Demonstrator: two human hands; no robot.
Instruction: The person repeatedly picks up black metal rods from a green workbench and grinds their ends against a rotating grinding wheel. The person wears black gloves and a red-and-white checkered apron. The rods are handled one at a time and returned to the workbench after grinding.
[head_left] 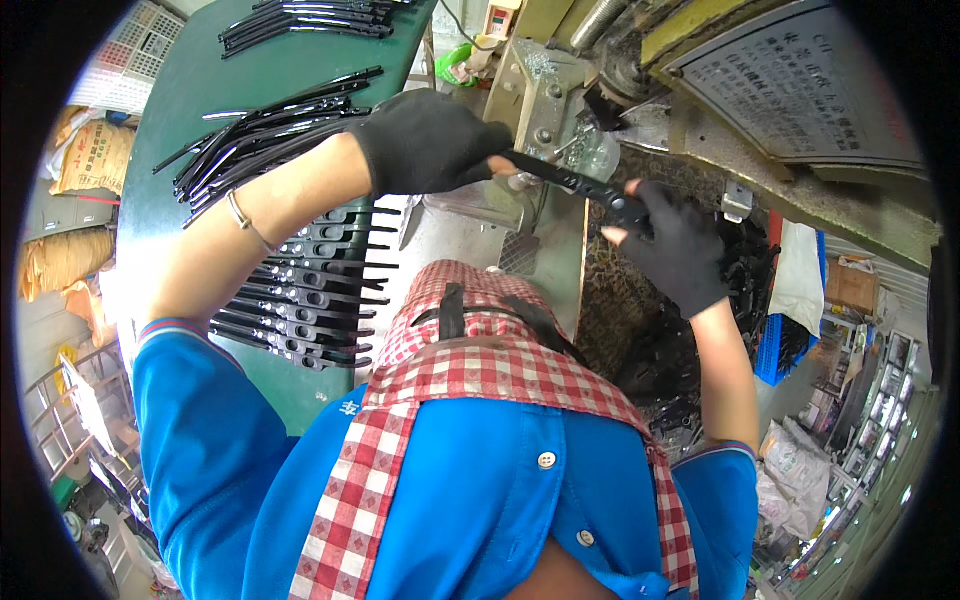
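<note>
Black bar [575, 183] is in both our hands, held slantwise in front of the machine, above the lap. Our left hand [435, 143], black-gloved with bare fingertips, is closed on the slimmer end; its far fingers are hidden. Our right hand [675, 238], same kind of glove, pinches the wider end with the round bosses, thumb and a finger on opposite edges. The bar's left end sits higher than its right.

Just beyond it we have the olive-painted machine [700, 45], with a metal plate [795, 85] covered in print. Under and beside our right hand, a heap of black parts [740, 285], too jumbled to count; next to it, a blue crate [772, 347] with white sheeting [798, 270] against it.

Left side: green table [175, 115]. On it we see a loose stack of slim black bars [265, 135] by our left forearm, another bundle [310, 20] at the far end, and a neat row of black pieces with round holes [305, 312] nearer us. We wear a checked red-and-white apron [345, 490] over a blue shirt [480, 470]. Far left, a white openwork crate [130, 48] above tan sacks [100, 157].
</note>
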